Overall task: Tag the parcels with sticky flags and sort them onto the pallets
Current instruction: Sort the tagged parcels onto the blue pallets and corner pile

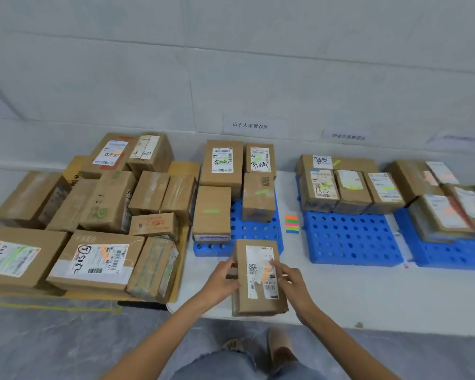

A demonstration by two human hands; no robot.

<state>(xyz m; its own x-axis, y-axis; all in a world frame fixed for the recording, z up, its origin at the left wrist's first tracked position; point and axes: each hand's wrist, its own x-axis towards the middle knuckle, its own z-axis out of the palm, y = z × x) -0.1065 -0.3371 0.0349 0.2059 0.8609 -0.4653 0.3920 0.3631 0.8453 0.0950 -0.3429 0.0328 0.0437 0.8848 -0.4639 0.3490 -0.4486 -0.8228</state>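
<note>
Brown cardboard parcel, white-labelled, is held just near of the left blue perforated plastic pallet. Left hand grips its left edge; right hand apparently clasps the right edge, though blurred. Judged light and rigid; take hold by the long sides.

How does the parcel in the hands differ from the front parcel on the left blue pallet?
The held parcel bears an orange flag on a white label; the pallet parcel, a green flag on bare cardboard. Left hand and right hand grip the held parcel; the pallet parcel rests on the blue pallet. Both are brown boxes.
</note>
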